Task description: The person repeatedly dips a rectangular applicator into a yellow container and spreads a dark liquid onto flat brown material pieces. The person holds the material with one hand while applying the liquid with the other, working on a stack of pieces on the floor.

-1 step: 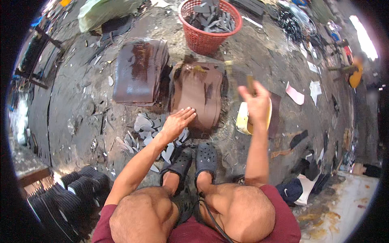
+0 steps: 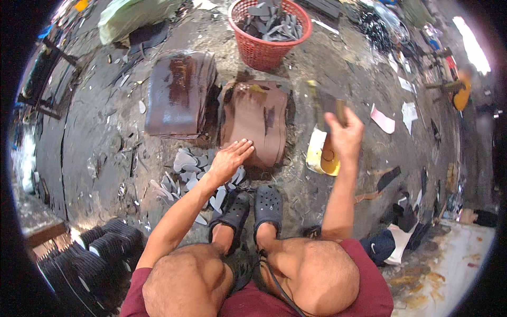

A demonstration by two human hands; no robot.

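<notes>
While the left hand point(image 2: 229, 158) lies flat, fingers spread, on the near edge of the brown sheet point(image 2: 256, 121), the right hand point(image 2: 344, 134) hangs raised to the sheet's right, clamped on a blurred tool point(image 2: 325, 103). That sheet's long axis runs away from the person toward the red basket point(image 2: 266, 31).

The dirty grey concrete floor point(image 2: 95, 158) carried two brown leather sheet stacks point(image 2: 179, 95), a red plastic basket point(image 2: 261, 53) and pale sole-shaped offcuts point(image 2: 185, 174).

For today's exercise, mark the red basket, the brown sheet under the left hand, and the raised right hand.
red basket point(image 2: 262, 53), head view, front wall.
brown sheet point(image 2: 259, 119), head view, middle of its top face.
right hand point(image 2: 346, 136), head view, back of the hand.
</notes>
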